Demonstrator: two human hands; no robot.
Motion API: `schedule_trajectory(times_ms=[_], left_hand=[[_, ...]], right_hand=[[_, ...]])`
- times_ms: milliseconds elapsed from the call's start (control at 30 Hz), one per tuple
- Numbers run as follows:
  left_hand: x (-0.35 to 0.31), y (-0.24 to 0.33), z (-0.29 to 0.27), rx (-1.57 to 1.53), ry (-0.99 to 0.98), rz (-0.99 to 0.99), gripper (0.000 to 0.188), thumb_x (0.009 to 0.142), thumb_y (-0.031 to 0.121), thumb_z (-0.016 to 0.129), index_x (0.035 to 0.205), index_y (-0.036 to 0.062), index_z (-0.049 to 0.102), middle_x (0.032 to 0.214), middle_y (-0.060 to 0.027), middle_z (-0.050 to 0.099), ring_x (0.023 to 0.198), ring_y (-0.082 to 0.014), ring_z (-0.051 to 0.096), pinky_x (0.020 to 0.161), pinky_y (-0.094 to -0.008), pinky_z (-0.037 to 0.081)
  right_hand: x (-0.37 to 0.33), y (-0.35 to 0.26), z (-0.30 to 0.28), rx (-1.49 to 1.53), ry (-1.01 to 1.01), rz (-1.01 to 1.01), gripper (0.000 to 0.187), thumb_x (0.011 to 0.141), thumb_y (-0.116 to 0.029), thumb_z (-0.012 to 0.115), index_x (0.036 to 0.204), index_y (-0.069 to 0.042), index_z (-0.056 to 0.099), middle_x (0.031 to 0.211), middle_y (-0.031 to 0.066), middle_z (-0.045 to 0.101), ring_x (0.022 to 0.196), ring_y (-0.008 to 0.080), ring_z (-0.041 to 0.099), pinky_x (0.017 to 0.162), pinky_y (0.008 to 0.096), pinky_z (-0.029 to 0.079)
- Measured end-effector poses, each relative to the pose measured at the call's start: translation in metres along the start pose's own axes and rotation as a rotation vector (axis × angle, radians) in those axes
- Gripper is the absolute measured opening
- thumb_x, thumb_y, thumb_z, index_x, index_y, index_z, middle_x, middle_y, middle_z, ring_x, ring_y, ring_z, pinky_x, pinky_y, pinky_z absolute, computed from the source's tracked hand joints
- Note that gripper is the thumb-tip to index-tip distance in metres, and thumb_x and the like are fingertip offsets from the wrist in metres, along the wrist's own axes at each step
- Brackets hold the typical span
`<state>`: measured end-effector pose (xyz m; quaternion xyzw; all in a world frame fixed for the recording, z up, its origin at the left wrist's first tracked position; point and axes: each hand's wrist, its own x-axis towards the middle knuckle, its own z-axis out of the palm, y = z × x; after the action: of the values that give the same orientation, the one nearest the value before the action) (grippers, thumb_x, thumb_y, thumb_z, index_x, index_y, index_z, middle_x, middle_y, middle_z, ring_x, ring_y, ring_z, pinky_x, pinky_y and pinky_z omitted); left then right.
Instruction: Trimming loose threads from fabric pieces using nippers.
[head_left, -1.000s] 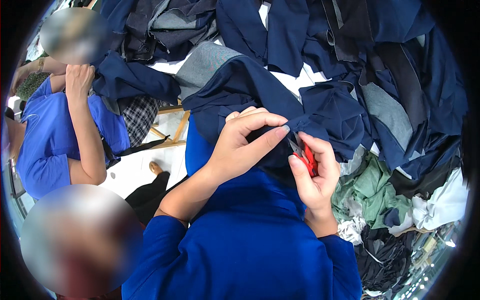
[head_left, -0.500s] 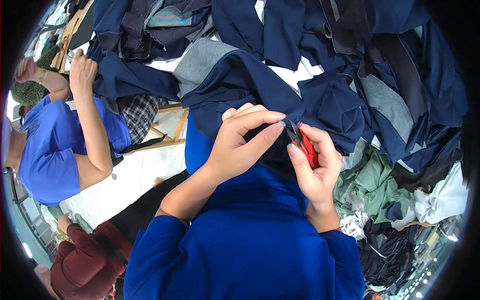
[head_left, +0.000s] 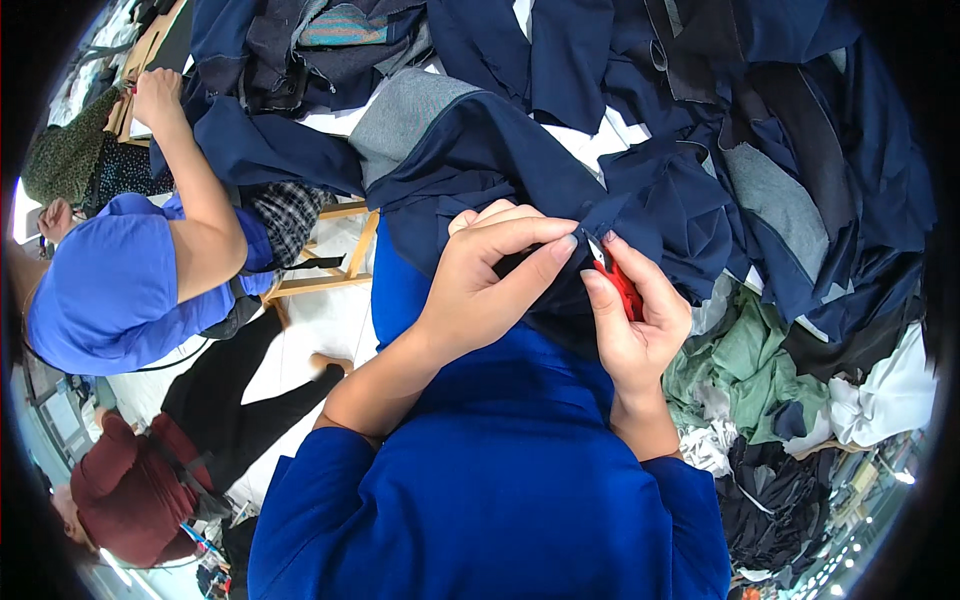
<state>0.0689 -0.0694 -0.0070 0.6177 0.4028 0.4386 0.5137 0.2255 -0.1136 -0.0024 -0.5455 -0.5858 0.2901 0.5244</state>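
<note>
My left hand (head_left: 505,270) pinches a bit of the navy fabric (head_left: 535,165) between thumb and forefinger, in front of my chest. My right hand (head_left: 643,310) is closed around a pair of red-handled thread snips (head_left: 624,288). The snips' short blades point up and left, close to the left fingertips, and look nearly together. Navy cloth with a grey underside (head_left: 405,125) spreads from my hands over the table and hangs toward my lap. Whether a thread lies between the blades is too small to tell.
More dark garment pieces (head_left: 570,60) are heaped along the far side. Green and white scraps (head_left: 745,360) are piled at my right, beside black strips (head_left: 775,495). At left, a person in a blue shirt (head_left: 110,280) works near a wooden stool (head_left: 340,270); another in maroon (head_left: 140,490) is behind.
The snips' blades have come closer together, and my right hand has shifted slightly right. At left, the person in blue leans differently with an arm raised farther, and the person in maroon has moved.
</note>
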Motion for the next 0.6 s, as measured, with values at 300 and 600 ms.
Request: schedule_trajectory(times_ms=[300, 600], left_hand=[[-0.003, 0.002, -0.002, -0.354, -0.024, -0.255, 0.016, 0.087, 0.006, 0.058, 0.099, -0.0026, 0.065, 0.084, -0.0035, 0.063, 0.076, -0.0075, 0.053, 0.069, -0.021, 0.04], [0.0, 0.0, -0.004, -0.245, -0.149, -0.174, 0.013, 0.087, 0.006, 0.058, 0.095, -0.0019, 0.066, 0.08, -0.003, 0.062, 0.073, -0.0084, 0.053, 0.066, -0.0214, 0.04]], right_hand=[[-0.008, 0.003, -0.004, 0.29, 0.05, 0.217, 0.043, 0.086, -0.014, 0.061, 0.122, 0.006, 0.048, 0.08, 0.0031, 0.055, 0.065, 0.0057, 0.047, 0.06, 0.0158, 0.035], [0.003, 0.008, -0.001, 0.178, -0.033, 0.124, 0.025, 0.073, 0.002, 0.071, 0.096, 0.002, 0.064, 0.082, 0.0056, 0.065, 0.071, 0.0069, 0.058, 0.066, 0.018, 0.045]])
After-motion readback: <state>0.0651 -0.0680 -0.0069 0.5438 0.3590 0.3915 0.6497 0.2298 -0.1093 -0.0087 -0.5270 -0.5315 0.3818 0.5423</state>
